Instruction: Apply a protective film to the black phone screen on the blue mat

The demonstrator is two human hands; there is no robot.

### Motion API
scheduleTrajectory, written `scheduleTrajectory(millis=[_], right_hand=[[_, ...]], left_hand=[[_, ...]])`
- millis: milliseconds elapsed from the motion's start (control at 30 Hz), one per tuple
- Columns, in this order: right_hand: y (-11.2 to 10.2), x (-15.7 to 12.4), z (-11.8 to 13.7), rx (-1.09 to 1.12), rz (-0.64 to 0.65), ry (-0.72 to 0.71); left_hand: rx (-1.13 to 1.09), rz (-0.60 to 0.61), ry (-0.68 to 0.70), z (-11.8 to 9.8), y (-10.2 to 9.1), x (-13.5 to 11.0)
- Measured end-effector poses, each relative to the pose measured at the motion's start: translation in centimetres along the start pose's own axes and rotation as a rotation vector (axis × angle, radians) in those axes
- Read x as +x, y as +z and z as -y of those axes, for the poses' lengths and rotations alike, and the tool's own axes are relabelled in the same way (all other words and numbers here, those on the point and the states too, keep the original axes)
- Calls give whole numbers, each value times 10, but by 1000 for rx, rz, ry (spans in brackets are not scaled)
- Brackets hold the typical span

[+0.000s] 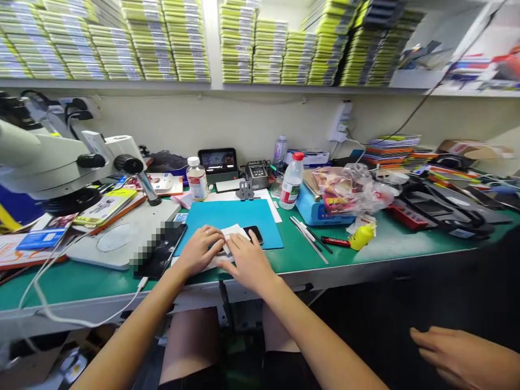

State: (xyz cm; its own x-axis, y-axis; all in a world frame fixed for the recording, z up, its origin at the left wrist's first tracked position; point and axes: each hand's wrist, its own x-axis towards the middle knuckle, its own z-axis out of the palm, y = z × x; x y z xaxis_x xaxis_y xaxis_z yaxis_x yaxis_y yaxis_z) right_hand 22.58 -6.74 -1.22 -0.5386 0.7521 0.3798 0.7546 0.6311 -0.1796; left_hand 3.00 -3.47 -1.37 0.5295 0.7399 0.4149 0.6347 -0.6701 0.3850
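At centre frame, the right hand (245, 261) lay open on a small white cloth (234, 231) over a slim black phone (256, 235) on the turquoise mat (244, 214); the left hand (200, 250), curled, touched the cloth, grip unclear

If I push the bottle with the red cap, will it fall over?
Probably. The bottle stands tall and narrow, so a push near its top would likely tip it, and then it might roll on its round side. It looks like thin clear plastic, so it is probably light and unlikely to break.
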Motion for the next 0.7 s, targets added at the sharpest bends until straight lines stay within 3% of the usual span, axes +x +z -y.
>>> scheduleTrajectory(millis=[133, 233, 300, 433, 567, 700], right_hand=[[7, 13, 10, -31, 21, -12], [5, 5, 1, -1, 58, -70], [1, -3, -14, 5, 96, -96], [-3, 2, -36, -72, 109, 8], [4, 20, -18, -43, 133, -33], [3, 10, 0, 85, 159, -127]], left_hand=[[21, -169, -158, -1, -1, -13], [23, -234, -258, -6, 0, -27], [32, -220, -278, -8, 2, -32], [44, -162, -245, -10, 4, -28], [85, -111, -167, -12, 3, -24], [132, -80, -112, -14, 2, -30]])
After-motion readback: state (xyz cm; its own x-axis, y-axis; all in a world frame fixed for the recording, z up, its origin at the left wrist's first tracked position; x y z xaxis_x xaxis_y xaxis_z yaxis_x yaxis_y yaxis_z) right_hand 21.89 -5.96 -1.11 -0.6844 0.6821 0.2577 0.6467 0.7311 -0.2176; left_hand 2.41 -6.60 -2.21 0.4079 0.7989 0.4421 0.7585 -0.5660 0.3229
